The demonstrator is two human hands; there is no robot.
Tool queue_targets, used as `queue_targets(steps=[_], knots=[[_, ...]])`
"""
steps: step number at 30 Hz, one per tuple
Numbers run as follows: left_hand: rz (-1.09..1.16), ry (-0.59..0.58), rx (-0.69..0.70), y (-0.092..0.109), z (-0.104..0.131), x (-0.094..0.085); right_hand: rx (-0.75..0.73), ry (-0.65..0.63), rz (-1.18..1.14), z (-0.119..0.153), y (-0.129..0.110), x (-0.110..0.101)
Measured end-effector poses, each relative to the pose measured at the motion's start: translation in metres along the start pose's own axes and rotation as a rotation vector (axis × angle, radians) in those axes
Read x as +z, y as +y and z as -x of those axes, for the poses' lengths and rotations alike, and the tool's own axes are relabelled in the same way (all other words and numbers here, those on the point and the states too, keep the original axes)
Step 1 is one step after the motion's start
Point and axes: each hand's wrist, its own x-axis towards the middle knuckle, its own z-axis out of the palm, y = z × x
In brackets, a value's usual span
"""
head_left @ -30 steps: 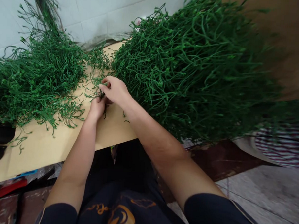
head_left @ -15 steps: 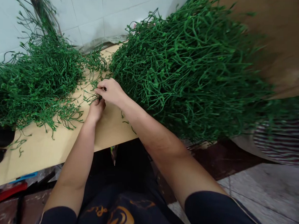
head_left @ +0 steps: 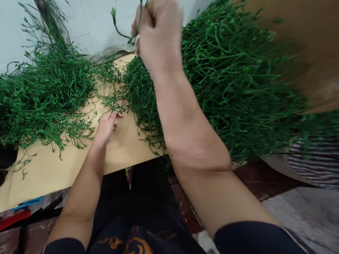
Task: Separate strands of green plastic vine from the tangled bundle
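Observation:
My right hand [head_left: 159,33] is raised high in front of the tiled wall, a little blurred. Its fingers are closed on a few thin green stems [head_left: 115,22] with bud-like tips, which stick out left and above. Low over the tan board, my left hand [head_left: 109,125] has its thumb and fingers drawn together. A thin stem passes beside those fingertips, but whether they grip it is unclear. Loose green stems [head_left: 114,100] lie just beyond the left hand. One large heap of the same stems [head_left: 230,81] fills the right side, and a smaller heap [head_left: 47,88] lies left.
The tan board [head_left: 52,170] ends close to my body. A black object [head_left: 1,161] sits at its left end. Below the edge are a red-handled tool [head_left: 10,223] and a blue item [head_left: 28,202]. Striped cloth [head_left: 322,160] lies at far right, beneath brown cardboard [head_left: 327,47].
My right hand has lifted away from my left hand, up toward the wall, carrying a few green stems. My left hand has stayed in nearly the same spot over the board.

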Motion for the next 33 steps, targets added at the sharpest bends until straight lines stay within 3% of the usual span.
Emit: queue_targets(steps=[3, 5, 6, 8, 10, 11, 13, 15, 20, 26, 29, 33], knots=[[-0.002, -0.024, -0.007, 0.001, -0.001, -0.002, 0.175, 0.266, 0.138, 0.009, -0.012, -0.038], [-0.007, -0.026, -0.018, -0.001, -0.002, -0.001, 0.247, 0.328, 0.230, 0.024, -0.013, -0.046], [-0.012, -0.022, -0.022, -0.002, -0.003, 0.001, 0.234, 0.298, 0.289, 0.034, -0.012, -0.043], [-0.024, -0.006, -0.032, -0.006, -0.005, 0.004, 0.137, 0.084, 0.442, 0.057, -0.009, -0.024], [-0.023, 0.012, -0.019, -0.010, -0.007, 0.007, -0.182, -0.334, 0.454, 0.078, -0.004, 0.005], [-0.021, 0.024, -0.004, -0.012, -0.008, 0.007, -0.247, -0.488, 0.446, 0.087, 0.000, 0.020], [-0.011, 0.039, 0.015, -0.014, -0.008, 0.007, -0.283, -0.631, 0.431, 0.096, 0.010, 0.046], [0.006, 0.034, 0.007, -0.014, -0.008, 0.007, -0.291, -0.667, 0.405, 0.097, 0.022, 0.062], [0.037, 0.027, 0.015, -0.009, -0.007, 0.008, -0.196, -0.524, 0.326, 0.087, 0.035, 0.073], [0.035, 0.012, -0.014, -0.008, 0.001, 0.006, 0.105, -0.135, 0.251, 0.052, 0.040, 0.070], [0.058, 0.007, -0.040, -0.006, 0.007, 0.004, 0.121, 0.015, 0.146, 0.028, 0.037, 0.055], [0.069, -0.012, -0.004, -0.004, 0.009, 0.001, 0.069, 0.028, 0.184, 0.018, 0.018, 0.009]])
